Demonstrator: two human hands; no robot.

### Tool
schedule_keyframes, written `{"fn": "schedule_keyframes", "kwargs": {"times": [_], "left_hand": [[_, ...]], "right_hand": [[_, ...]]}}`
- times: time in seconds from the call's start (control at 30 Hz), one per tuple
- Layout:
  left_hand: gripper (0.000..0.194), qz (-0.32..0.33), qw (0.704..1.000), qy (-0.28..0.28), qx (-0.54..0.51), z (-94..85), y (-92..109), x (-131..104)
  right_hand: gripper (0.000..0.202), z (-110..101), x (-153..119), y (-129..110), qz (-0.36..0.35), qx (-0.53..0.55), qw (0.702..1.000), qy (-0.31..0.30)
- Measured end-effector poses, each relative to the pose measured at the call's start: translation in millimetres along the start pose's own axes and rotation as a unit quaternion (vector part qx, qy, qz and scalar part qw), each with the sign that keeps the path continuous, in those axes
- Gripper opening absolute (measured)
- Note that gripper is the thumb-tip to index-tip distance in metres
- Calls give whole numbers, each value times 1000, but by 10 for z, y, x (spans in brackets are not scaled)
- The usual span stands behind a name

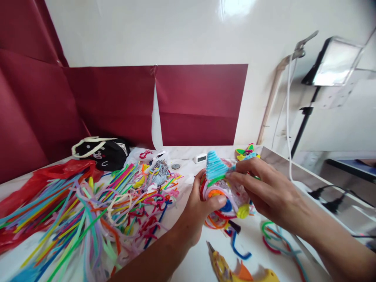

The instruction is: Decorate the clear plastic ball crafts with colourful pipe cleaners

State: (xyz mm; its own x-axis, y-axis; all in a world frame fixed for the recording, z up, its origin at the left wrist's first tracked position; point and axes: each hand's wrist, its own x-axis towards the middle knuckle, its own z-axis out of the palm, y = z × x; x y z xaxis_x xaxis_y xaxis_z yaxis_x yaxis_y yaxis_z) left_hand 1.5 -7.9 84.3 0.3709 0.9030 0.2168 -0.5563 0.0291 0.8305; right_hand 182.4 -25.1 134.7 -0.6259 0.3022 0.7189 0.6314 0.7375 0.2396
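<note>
A colourful round pipe-cleaner piece (226, 205), with coils of blue, orange, lilac and yellow, is held up over the white table. My left hand (195, 209) grips its left side, the thumb lying across the front near the blue and orange coils. On top of the piece stands a light-blue ribbed cone (216, 166) with a green strip along its base. At the cone's right edge, the fingers of my right hand (261, 186) pinch a light-blue end. A dark blue bent pipe cleaner (239, 248) lies below the piece.
Many loose pipe cleaners (96, 219) and a red plastic bag (67, 170) cover the left side. Behind them sits a black pouch (108, 154). A small white timer (201, 158) stands farther back. Yellow-handled pliers (220, 266) lie in front; plugs and cables (333, 203) are at right.
</note>
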Motion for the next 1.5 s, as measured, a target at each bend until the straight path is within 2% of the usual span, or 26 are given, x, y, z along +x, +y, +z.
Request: {"fn": "schedule_keyframes", "kwargs": {"times": [0.27,0.5,0.73,0.93,1.0,1.17,1.23,1.5], "left_hand": [[78,-2,1000,-19,-10,6,7,-7],[67,6,999,-46,-17,-23,-41,-9],[69,-9,997,-70,-31,-88,-72,5],[56,2,997,-54,-56,-77,-75,2],[59,3,997,-58,-52,-70,-69,-1],[82,-10,996,-76,-43,-68,-50,-1],[82,-10,996,-77,-43,-66,-43,-5],[46,5,997,-47,-56,-31,-21,-9]], "right_hand": [[22,-5,-59,-34,14,-2,1000,11],[21,35,-107,-58,35,-12,999,-3],[20,32,-101,-99,45,-20,999,-4],[21,38,-100,-85,41,-25,999,-11],[22,34,-95,-87,38,-23,999,-15],[22,19,-78,-117,28,-36,999,-6],[22,18,-75,-126,26,-41,999,-8],[22,12,-69,-140,9,-45,999,-8]]}}
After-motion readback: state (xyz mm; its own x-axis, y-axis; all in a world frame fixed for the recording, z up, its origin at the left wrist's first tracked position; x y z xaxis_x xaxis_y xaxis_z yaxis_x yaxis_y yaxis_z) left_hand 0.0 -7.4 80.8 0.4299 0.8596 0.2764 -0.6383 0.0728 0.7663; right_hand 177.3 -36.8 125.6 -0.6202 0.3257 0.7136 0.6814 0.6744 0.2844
